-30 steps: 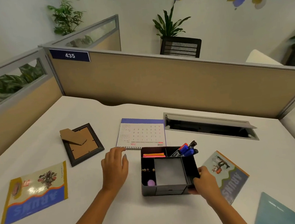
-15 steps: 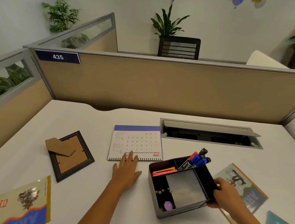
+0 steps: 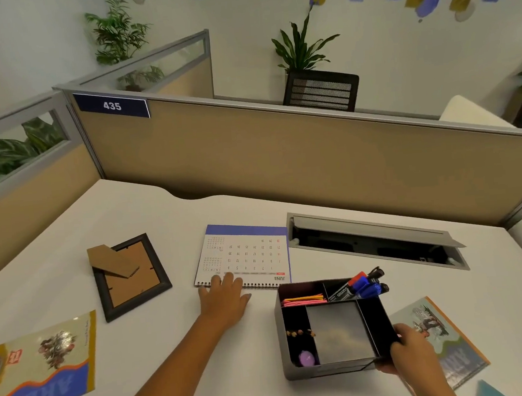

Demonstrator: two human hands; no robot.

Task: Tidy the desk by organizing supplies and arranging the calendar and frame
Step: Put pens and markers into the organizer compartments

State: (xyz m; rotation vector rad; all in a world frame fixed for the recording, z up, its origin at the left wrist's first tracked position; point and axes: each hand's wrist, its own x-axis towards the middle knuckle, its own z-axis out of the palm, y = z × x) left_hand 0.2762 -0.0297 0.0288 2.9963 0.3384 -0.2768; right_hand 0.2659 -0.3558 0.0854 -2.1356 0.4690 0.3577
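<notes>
- Around the work: a white desk (image 3: 135, 215) walled by tan partitions; a navy plate (image 3: 112, 106) at 11 o'clock reads "435". An open grey cable tray (image 3: 373, 238) is sunk into the desk at 2 o'clock. A glossy flyer (image 3: 38, 372) lies at 8 o'clock, another (image 3: 439, 337) at 4 o'clock, partly under the right hand; both show large letters, upside down to the viewer, not clearly readable.
- The calendar (image 3: 245, 253) lies flat near the centre, its long axis running 9 to 3 o'clock, spiral binding on the near edge, blue band on the far edge. "JUNE" reads upside down at its near right corner.
- The picture frame (image 3: 130, 275) lies face down at 9 o'clock, brown backing up, its cardboard stand splayed toward 10 o'clock; its long axis tilts roughly 11 to 5 o'clock.
- The organizer box (image 3: 284, 338) sits at 4 o'clock of the calendar, just beside its near right corner. Markers (image 3: 360, 287) lean out toward 2 o'clock; the label on one is too small to read. Pink and yellow strips (image 3: 303, 300) lie in the back-left compartment.
- The left hand (image 3: 222, 299) rests flat, fingers spread and straight, fingertips touching the calendar's spiral edge.
- The right hand (image 3: 405, 352) grips the box's near right corner, fingers curled around its wall.
</notes>
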